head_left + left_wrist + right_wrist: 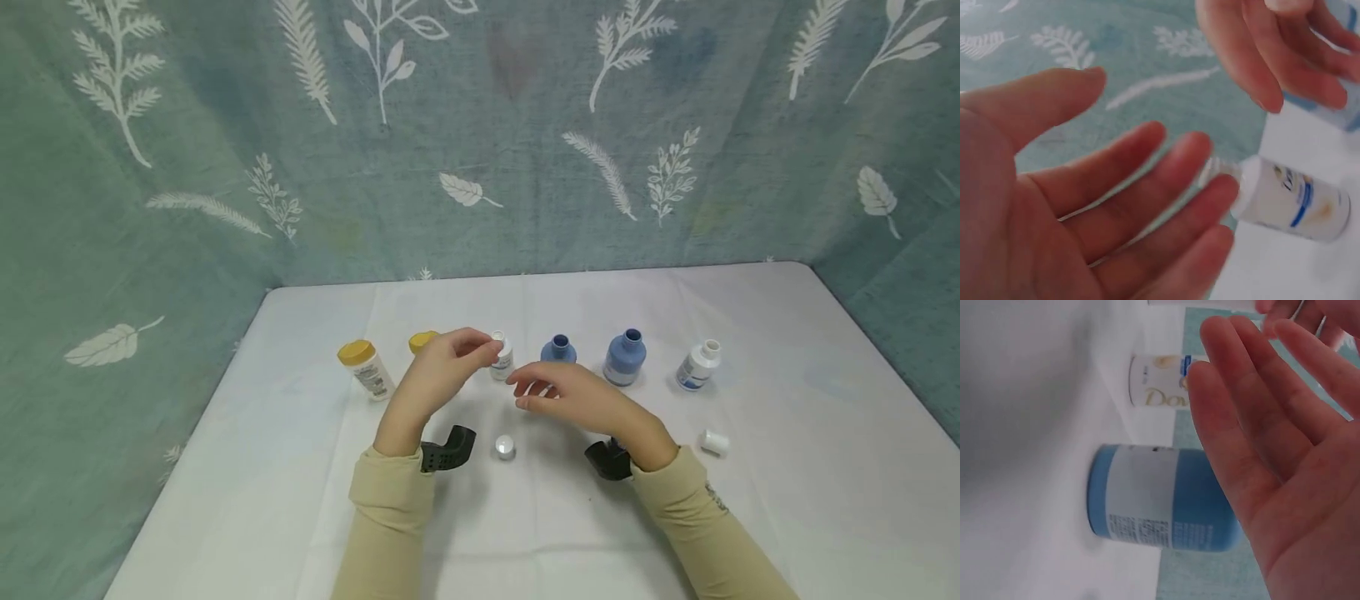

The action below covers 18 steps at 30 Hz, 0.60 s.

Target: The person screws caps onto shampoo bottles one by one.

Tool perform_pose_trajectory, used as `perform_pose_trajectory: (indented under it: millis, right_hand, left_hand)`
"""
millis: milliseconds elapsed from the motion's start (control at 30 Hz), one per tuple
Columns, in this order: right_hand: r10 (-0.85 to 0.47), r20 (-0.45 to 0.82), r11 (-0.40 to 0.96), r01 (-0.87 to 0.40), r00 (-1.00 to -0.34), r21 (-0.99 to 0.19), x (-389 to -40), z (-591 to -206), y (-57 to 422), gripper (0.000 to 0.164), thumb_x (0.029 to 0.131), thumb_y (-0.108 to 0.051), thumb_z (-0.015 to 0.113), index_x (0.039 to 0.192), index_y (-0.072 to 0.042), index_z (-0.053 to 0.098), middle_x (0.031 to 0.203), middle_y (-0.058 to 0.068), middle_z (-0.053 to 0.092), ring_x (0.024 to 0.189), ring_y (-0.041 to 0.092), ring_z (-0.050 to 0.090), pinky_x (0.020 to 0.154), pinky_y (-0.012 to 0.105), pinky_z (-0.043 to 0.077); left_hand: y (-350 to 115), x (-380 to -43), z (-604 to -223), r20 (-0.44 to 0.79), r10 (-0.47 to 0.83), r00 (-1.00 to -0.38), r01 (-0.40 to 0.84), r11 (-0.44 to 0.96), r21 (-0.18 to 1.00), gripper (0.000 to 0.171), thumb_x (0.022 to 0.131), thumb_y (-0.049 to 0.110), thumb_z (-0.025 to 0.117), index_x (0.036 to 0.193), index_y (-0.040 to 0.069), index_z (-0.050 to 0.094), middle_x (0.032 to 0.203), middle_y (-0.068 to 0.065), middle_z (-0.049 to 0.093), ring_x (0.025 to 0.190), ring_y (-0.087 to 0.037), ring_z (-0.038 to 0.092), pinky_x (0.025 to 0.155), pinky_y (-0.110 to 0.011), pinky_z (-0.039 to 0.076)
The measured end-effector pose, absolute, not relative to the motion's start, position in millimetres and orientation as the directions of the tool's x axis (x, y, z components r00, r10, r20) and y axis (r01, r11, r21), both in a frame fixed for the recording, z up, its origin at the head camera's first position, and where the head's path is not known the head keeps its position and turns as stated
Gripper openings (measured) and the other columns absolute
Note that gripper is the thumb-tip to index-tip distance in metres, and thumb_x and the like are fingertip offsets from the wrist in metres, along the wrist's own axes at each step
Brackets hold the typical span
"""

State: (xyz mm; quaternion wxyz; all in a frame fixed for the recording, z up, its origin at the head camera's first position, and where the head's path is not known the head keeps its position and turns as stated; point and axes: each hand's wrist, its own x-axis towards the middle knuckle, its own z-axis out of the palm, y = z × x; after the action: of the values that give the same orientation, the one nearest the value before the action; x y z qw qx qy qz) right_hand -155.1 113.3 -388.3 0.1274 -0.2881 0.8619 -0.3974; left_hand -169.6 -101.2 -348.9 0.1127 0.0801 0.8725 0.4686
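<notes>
Between my two hands stands a small white bottle without a cap, its threaded neck bare in the left wrist view. My left hand hovers beside it, fingers loosely extended; the left wrist view shows nothing in the palm. My right hand is in the air to the right, near a blue bottle with an open neck, and its fingers hold nothing. On the table below the hands lies a small silvery-white cap.
Two yellow-capped bottles stand at left, one upright bottle and one partly hidden bottle. Right of centre are another uncapped blue bottle and an uncapped white bottle. A white cap lies at right on the white table.
</notes>
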Motion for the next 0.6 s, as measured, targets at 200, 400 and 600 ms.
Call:
perform_pose_trajectory:
  millis: [200,400,600]
  right_hand:
    - [-0.613,0.04,0.522,-0.443,-0.789,-0.729,-154.3,-396.6,105.7,0.027,0.092,-0.022,0.055,0.118,-0.015,0.059,0.097,-0.013,0.063,0.091,0.005,0.057,0.08,0.029,0.048]
    - [-0.673,0.008,0.533,-0.493,-0.739,-0.688,-152.7,-403.3,98.2,0.028,0.089,-0.02,0.059,0.115,-0.013,0.059,0.101,-0.004,0.063,0.089,0.006,0.057,0.078,0.025,0.048]
    - [-0.715,-0.043,0.533,-0.504,-0.698,-0.68,-148.5,-407.2,90.1,0.031,0.085,-0.027,0.065,0.111,-0.012,0.062,0.085,-0.007,0.057,0.078,0.007,0.052,0.072,0.024,0.046]
  left_hand:
    - [-95.4,-169.7,-356.6,-0.201,0.185,-0.962,0.012,0.765,0.644,0.043,0.083,0.056,0.055,0.107,0.022,0.067,0.103,0.005,0.066,0.1,-0.016,0.059,0.085,-0.04,0.047]
    - [-88.3,-170.7,-363.9,-0.207,0.148,-0.967,0.014,0.844,0.537,0.055,0.082,0.057,0.054,0.113,0.014,0.066,0.107,0.0,0.067,0.102,-0.021,0.06,0.084,-0.04,0.047]
    - [-85.3,-171.6,-373.7,-0.231,0.134,-0.964,-0.007,0.853,0.522,0.065,0.083,0.057,0.054,0.126,0.009,0.055,0.115,-0.007,0.064,0.109,-0.025,0.057,0.088,-0.044,0.046]
